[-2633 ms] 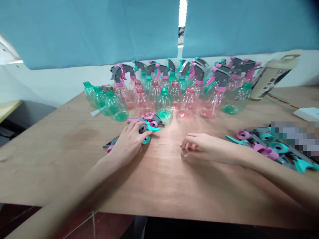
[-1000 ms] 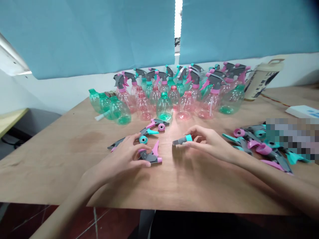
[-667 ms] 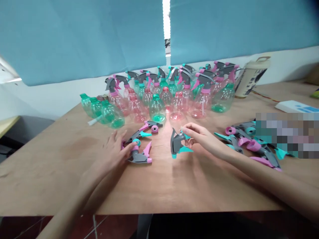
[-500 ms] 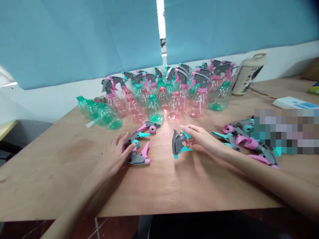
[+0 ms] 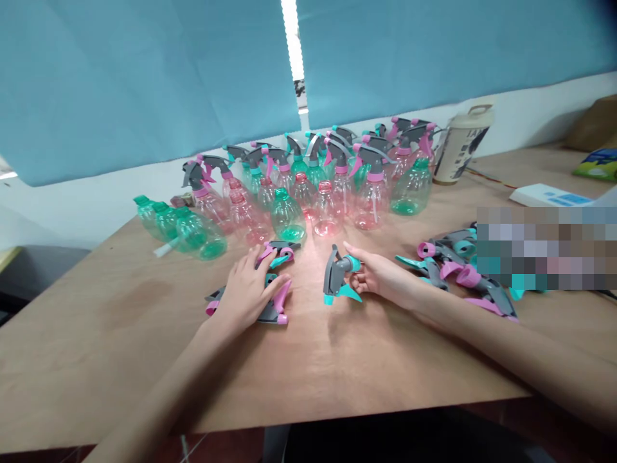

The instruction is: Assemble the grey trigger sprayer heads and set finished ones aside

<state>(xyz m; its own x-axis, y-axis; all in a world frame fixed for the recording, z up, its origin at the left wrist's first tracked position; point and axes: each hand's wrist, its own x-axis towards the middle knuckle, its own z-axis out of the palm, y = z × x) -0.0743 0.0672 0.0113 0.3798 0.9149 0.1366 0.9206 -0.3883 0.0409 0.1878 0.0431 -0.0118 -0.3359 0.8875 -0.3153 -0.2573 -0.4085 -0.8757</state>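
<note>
My right hand grips a grey and teal trigger spray head by its teal collar, raised over the middle of the table. With fingers stretched out, my left hand lies over a small group of loose spray heads and hides part of them. From under it show a grey spray head with a pink trigger and, by the fingertips, a pink and grey spray head. Beyond both hands stand pink and green clear bottles, among them an uncapped green bottle and an uncapped pink bottle.
Several bottles at the back wear spray heads, such as a pink one. Green bottles lean or lie at the left. Loose spray heads are piled right, beside a blurred patch. A tall cream cup stands at the back of the table.
My left hand has moved right and forward, further over the loose spray heads. My right hand keeps hold of its spray head, and the view has turned slightly.
</note>
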